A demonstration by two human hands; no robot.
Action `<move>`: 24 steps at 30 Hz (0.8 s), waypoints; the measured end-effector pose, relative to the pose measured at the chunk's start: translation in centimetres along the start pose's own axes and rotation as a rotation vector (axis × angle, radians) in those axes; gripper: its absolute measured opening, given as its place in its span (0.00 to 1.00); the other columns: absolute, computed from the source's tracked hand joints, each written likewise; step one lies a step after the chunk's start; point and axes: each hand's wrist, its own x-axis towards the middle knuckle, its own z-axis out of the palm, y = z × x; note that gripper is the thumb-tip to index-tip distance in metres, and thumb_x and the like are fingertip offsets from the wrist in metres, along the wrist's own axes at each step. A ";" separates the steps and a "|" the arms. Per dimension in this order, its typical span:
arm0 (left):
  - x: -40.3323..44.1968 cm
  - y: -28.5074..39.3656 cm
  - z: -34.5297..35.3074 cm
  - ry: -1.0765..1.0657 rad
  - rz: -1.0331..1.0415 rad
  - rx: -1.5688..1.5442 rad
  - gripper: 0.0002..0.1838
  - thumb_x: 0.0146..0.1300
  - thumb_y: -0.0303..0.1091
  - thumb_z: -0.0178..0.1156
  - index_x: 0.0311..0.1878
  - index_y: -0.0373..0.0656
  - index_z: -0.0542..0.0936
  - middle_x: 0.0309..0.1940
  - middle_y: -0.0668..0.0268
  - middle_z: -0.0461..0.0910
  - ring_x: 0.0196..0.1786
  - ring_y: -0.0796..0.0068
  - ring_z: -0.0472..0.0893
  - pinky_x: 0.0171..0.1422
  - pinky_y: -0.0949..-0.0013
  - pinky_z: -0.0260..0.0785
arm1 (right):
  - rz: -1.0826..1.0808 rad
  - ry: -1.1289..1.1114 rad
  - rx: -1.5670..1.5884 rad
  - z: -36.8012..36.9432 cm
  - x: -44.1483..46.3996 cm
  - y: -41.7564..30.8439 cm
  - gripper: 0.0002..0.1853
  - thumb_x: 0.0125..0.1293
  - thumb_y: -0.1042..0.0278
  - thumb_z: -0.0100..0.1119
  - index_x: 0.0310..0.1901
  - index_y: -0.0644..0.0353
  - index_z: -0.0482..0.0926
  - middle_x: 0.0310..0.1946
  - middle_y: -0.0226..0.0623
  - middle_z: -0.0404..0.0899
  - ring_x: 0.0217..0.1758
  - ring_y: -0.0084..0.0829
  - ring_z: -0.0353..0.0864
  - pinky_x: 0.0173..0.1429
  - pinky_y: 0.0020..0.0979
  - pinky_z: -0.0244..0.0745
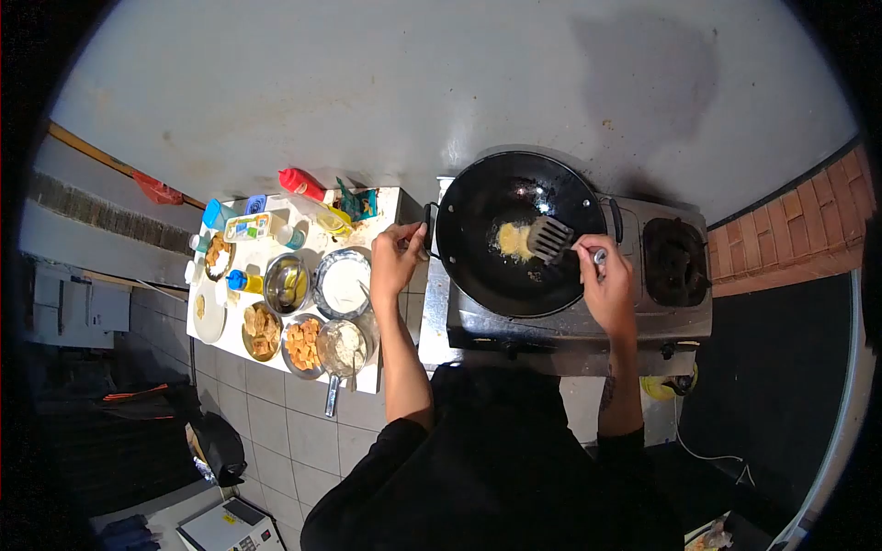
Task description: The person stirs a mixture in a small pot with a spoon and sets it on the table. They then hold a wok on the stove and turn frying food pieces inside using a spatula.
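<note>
A black wok [478, 275] with two side handles sits on the left part of the gas stove. My left hand [397, 260] pinches the wok's left handle [431, 230]. In my right hand [606, 280] is a slotted spatula [551, 240], gripped by its handle. The spatula's dark slotted head lies in the wok, touching or just over the right side of a yellow, battered-looking piece of food [514, 241]. Small bits and a little oil show around that piece. Part of it is hidden under the spatula head.
To the left, a white table [369, 375] holds a bowl of white batter or flour [346, 283], a saucepan [346, 346], a bowl of orange-brown pieces [302, 345], a red-capped bottle [300, 184] and several other containers. A second burner [676, 262] lies right of the wok. Behind stands a grey wall.
</note>
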 end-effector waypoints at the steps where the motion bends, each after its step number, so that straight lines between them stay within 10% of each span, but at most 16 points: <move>1: 0.0 0.0 0.0 -0.001 -0.001 -0.001 0.15 0.65 0.36 0.66 0.45 0.31 0.85 0.26 0.55 0.82 0.26 0.73 0.77 0.34 0.69 0.69 | 0.001 -0.001 -0.001 -0.6 0.0 -0.5 0.05 0.69 0.76 0.59 0.44 0.64 0.76 0.34 0.40 0.81 0.32 0.27 0.81 0.37 0.29 0.74; 24: 0.0 -0.5 0.2 0.004 0.006 -0.005 0.16 0.64 0.37 0.67 0.45 0.31 0.85 0.26 0.55 0.82 0.27 0.73 0.77 0.35 0.68 0.68 | 0.147 0.041 0.088 1.8 0.6 2.1 0.05 0.73 0.72 0.55 0.42 0.65 0.74 0.25 0.35 0.77 0.24 0.19 0.73 0.29 0.26 0.68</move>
